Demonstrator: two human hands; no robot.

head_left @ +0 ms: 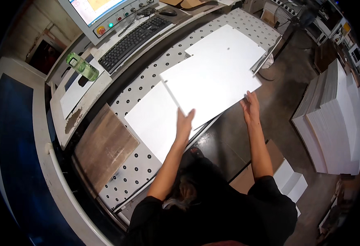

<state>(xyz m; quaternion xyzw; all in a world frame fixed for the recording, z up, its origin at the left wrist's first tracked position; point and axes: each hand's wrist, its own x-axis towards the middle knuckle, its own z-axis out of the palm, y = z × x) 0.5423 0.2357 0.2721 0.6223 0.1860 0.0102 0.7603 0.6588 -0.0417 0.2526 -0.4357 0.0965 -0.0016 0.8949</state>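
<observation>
- Left hand (184, 124) is resting flat, fingers spread, on the near edge of the white panel (210, 84); palm is pressing on its top face.
- Right hand (251, 108) is lying open at the panel's near right corner, fingers extended, touching the edge.
- The white panel is sitting tilted on the perforated desk (147, 80), overlapping two other white sheets: one to the near left (153, 119), one at the far right (229, 47).
- A brown wooden board (102, 147) is lying on the desk's near left end.
- A black keyboard (132, 37) is sitting at the far left below a monitor (96, 8); a green bottle (82, 66) is lying just beside it.
- A tall stack of white panels (336, 119) is standing on the floor at the right, well apart from the desk.
</observation>
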